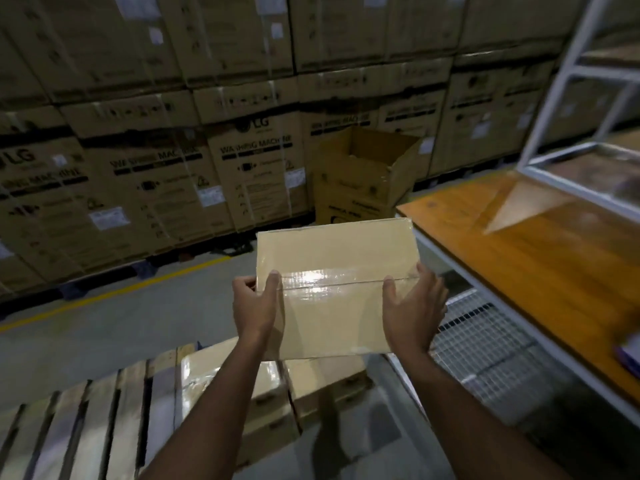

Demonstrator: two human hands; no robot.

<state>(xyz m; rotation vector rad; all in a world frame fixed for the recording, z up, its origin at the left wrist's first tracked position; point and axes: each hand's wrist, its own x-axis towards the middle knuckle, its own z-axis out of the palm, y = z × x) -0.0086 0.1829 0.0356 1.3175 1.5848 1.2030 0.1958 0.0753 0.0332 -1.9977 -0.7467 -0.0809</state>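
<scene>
Here, a rectangular cardboard box (336, 265) is held in the air. The left hand (258, 306) wraps its left edge and the right hand (412, 306) its right edge, with both thumbs on the glossy taped top. The box's right edge is near the white-framed shelf (519, 244) with its orange wooden board. Below lie a slatted wooden pallet (86, 420) and more taped boxes (221, 375). Ahead, smooth grey floor (121, 323) lies open up to the stacked cartons (156, 174).

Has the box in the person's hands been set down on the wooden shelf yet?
No, the left hand and right hand hold the taped box in the air, left of the wooden shelf.
</scene>
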